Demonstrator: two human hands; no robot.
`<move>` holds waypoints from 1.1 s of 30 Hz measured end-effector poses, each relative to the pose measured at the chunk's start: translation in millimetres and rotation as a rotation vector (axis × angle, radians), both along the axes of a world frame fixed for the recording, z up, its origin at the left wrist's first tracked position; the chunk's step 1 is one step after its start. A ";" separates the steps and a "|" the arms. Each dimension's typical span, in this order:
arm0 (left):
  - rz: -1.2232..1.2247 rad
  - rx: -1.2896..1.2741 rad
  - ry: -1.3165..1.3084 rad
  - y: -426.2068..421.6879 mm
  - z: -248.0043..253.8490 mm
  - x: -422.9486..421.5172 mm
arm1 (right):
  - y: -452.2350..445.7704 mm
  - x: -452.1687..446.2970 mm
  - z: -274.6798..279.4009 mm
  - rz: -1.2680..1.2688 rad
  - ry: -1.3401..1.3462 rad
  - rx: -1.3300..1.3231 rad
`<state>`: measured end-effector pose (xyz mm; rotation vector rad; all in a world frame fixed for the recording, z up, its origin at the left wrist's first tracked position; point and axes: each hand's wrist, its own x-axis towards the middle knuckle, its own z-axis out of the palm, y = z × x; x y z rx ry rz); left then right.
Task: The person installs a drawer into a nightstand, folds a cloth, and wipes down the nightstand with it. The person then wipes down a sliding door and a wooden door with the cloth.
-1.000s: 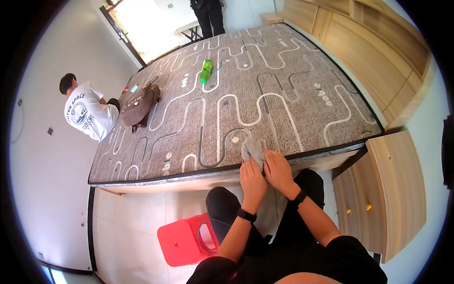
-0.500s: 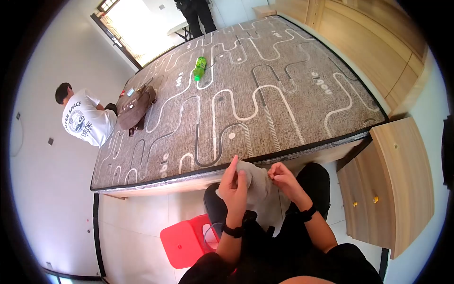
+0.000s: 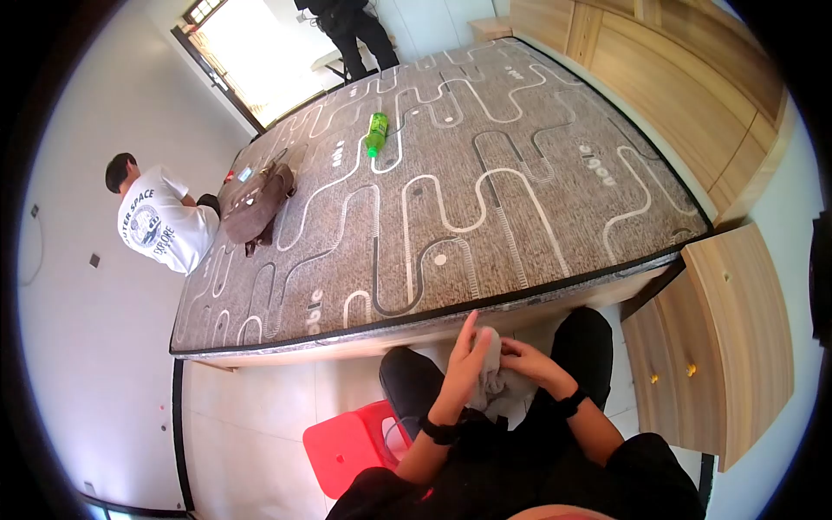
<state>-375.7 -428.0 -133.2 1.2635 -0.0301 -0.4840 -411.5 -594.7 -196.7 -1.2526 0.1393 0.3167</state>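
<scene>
A crumpled grey cloth (image 3: 496,381) hangs between my two hands, above my lap and just off the near edge of the mattress (image 3: 416,208). My left hand (image 3: 468,355) is at the cloth's left side, index finger pointing up and thumb against the fabric. My right hand (image 3: 530,361) pinches the cloth's upper right part with bent fingers. Both wrists wear black bands. The lower part of the cloth drapes down between my forearms.
A green bottle (image 3: 376,135) and a brown backpack (image 3: 259,204) lie on the mattress. A person in a white shirt (image 3: 168,221) sits at left; another person (image 3: 354,35) stands behind. A red stool (image 3: 347,451) is by my left leg, a wooden cabinet (image 3: 737,347) at right.
Both hands have lifted the cloth off the mattress edge and drawn it back over my lap. It was bunched under my hands before. The standing person has shifted slightly.
</scene>
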 end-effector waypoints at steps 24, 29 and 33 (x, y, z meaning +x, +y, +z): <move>-0.094 0.245 -0.532 -13.4 18.7 -51.2 | 3.4 -41.3 1.4 0.024 0.048 0.070; -0.019 0.162 -0.481 -12.3 29.8 -48.8 | 38.3 -53.0 -31.0 -0.017 0.095 0.163; 0.108 0.050 -0.409 3.1 37.1 -48.9 | 34.4 -45.8 5.0 0.020 0.176 0.356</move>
